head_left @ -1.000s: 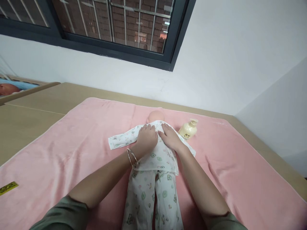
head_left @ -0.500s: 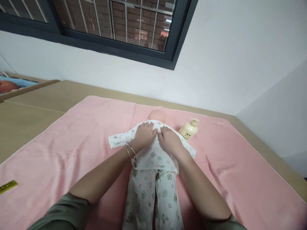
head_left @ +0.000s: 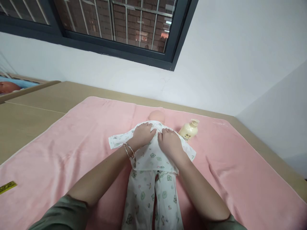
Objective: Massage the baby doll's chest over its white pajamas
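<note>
Lying on: table (head_left: 28, 108), covered by pink towel (head_left: 72, 143)
Doll (head_left: 156, 115): laid face-up mid-towel, dressed in printed shirt (head_left: 153, 155) and trousers (head_left: 144, 198)
Left hand (head_left: 143, 134): flat, fingers spread, pressed on shirt chest; nothing gripped
Right hand (head_left: 169, 143): flat, open, pressed beside left hand; nothing gripped
Bottle (head_left: 189, 129): cream, seen just right of doll
Bangles (head_left: 128, 150): worn on left wrist

Readable text: none. Cream pump bottle (head_left: 189, 130), just right of my right grip (head_left: 169, 142): dark label marks, too small to read. Yellow tag (head_left: 8, 187), far left of my left grip (head_left: 143, 134): print illegible.
</note>
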The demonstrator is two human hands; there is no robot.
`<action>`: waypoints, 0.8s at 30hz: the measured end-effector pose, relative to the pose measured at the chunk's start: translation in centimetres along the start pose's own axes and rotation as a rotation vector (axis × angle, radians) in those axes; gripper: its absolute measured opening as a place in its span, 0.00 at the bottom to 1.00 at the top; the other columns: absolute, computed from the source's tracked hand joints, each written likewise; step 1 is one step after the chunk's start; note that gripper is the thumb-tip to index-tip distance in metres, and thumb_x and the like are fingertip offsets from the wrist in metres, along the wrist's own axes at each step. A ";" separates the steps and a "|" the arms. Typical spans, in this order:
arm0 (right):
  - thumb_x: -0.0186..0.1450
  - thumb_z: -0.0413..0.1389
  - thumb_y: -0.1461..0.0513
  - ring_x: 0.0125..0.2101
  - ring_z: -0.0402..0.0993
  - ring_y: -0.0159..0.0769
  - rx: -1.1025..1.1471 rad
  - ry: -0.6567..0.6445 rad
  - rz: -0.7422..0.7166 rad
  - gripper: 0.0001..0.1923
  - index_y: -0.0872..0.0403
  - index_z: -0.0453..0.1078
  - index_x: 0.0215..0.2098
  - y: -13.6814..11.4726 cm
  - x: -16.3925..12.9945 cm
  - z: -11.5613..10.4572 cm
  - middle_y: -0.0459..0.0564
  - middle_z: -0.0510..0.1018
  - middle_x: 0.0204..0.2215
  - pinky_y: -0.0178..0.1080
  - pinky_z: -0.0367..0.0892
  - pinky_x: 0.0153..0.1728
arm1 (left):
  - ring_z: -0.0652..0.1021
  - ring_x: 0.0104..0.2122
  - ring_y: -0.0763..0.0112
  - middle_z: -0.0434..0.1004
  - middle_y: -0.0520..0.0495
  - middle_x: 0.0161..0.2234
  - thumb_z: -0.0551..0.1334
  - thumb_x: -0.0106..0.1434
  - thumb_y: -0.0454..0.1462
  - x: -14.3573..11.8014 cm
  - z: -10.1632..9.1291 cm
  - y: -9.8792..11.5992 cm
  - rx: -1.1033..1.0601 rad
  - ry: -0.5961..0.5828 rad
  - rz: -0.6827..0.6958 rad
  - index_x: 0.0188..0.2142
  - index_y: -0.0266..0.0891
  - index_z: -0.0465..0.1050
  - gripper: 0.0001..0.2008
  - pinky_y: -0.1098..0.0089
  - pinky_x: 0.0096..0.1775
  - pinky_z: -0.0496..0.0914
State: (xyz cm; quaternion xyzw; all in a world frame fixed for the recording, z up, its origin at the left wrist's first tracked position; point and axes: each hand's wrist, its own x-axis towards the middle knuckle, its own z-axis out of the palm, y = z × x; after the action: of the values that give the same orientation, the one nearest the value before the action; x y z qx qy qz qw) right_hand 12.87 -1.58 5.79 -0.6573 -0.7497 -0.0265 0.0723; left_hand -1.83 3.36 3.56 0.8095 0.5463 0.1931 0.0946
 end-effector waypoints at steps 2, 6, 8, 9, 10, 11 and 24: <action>0.75 0.41 0.60 0.52 0.74 0.53 -0.047 -0.014 0.001 0.22 0.64 0.73 0.50 -0.6 -0.5 -0.4 0.68 0.80 0.47 0.48 0.60 0.57 | 0.78 0.49 0.57 0.81 0.40 0.46 0.49 0.73 0.44 0.1 -0.1 -0.1 -0.020 0.005 -0.010 0.45 0.38 0.74 0.18 0.60 0.52 0.70; 0.76 0.42 0.59 0.50 0.75 0.49 0.039 -0.024 0.006 0.20 0.59 0.75 0.47 0.0 -0.1 -0.7 0.63 0.81 0.47 0.44 0.61 0.55 | 0.79 0.46 0.56 0.81 0.38 0.44 0.49 0.73 0.42 -0.5 -0.5 0.7 0.058 -0.011 -0.003 0.43 0.37 0.75 0.18 0.60 0.49 0.72; 0.76 0.42 0.58 0.51 0.75 0.46 0.101 -0.015 -0.010 0.20 0.57 0.74 0.47 1.0 0.5 -0.6 0.60 0.80 0.49 0.42 0.62 0.55 | 0.79 0.44 0.54 0.80 0.37 0.41 0.50 0.73 0.41 -1.1 -0.7 1.5 0.149 -0.033 0.011 0.41 0.36 0.76 0.18 0.59 0.46 0.72; 0.77 0.42 0.58 0.52 0.74 0.46 0.122 -0.013 -0.027 0.20 0.57 0.74 0.47 1.5 0.9 -0.5 0.60 0.80 0.50 0.42 0.62 0.55 | 0.80 0.43 0.54 0.80 0.36 0.40 0.50 0.73 0.40 -1.4 -0.7 1.9 0.190 -0.037 0.028 0.40 0.35 0.77 0.18 0.59 0.45 0.72; 0.77 0.42 0.57 0.53 0.74 0.45 0.139 -0.014 -0.047 0.20 0.57 0.74 0.48 2.0 1.1 -0.3 0.60 0.79 0.51 0.41 0.62 0.55 | 0.80 0.42 0.53 0.79 0.35 0.40 0.51 0.72 0.39 -1.7 -0.8 2.2 0.222 -0.035 0.045 0.39 0.34 0.77 0.17 0.59 0.44 0.72; 0.77 0.42 0.57 0.54 0.73 0.45 0.152 -0.016 -0.065 0.20 0.57 0.73 0.49 2.4 1.4 -0.1 0.60 0.79 0.52 0.41 0.61 0.56 | 0.80 0.42 0.53 0.79 0.34 0.40 0.51 0.72 0.38 -1.9 -0.8 2.5 0.242 -0.029 0.060 0.38 0.34 0.77 0.17 0.58 0.44 0.72; 0.74 0.42 0.63 0.50 0.75 0.53 -0.085 -0.032 -0.061 0.21 0.65 0.76 0.48 -1.0 -1.1 -0.8 0.68 0.81 0.45 0.48 0.61 0.57 | 0.79 0.46 0.60 0.82 0.41 0.45 0.49 0.73 0.44 0.0 -0.7 0.0 -0.095 -0.030 0.049 0.41 0.39 0.77 0.19 0.63 0.49 0.72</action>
State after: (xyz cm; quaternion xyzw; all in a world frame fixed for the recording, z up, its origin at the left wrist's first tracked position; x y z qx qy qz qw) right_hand 12.07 -2.93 6.52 -0.6369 -0.7687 -0.0503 0.0316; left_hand -2.10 3.30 4.21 0.8202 0.5150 0.2086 0.1363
